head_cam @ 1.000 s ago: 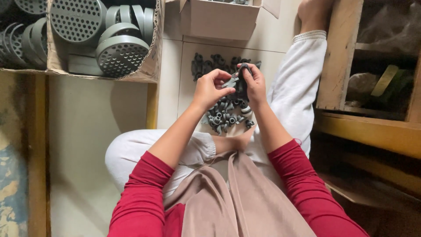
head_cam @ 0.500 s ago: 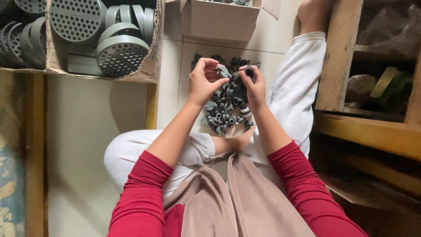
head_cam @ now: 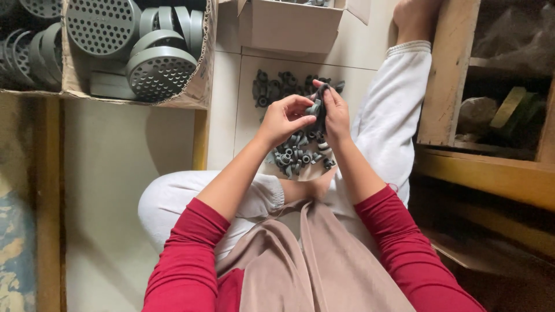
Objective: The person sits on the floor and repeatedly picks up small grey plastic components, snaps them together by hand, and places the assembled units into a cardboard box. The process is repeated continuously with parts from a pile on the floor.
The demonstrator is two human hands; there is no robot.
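Hands meet above the tiled floor (head_cam: 225,115) in front of your crossed legs: your left hand (head_cam: 284,118) and your right hand (head_cam: 334,112) are close together, fingertips nearly touching, and both pinch one small grey plastic fitting (head_cam: 315,107) between them. Your left fingers (head_cam: 300,110) curl in narrow around its near side, and your right fingers (head_cam: 327,95) close on its far side, thumb pressed against it. The fitting is held in the air, just above a loose pile of similar grey fittings (head_cam: 296,155) lying on the floor between your hands and your knees. A second scatter of darker fittings (head_cam: 272,86) lies on the floor beyond your hands, toward the cardboard box (head_cam: 289,26) that stands open at the far edge of the floor in view. At the far left corner a larger torn cardboard box (head_cam: 196,86) holds round grey perforated discs (head_cam: 159,72), some flat and some stacked on edge. Your right leg in white trousers (head_cam: 393,110) stretches out along the right side, beside a wooden shelf frame (head_cam: 448,75). Your sleeves are red, and a beige cloth (head_cam: 306,266) lies over your lap.
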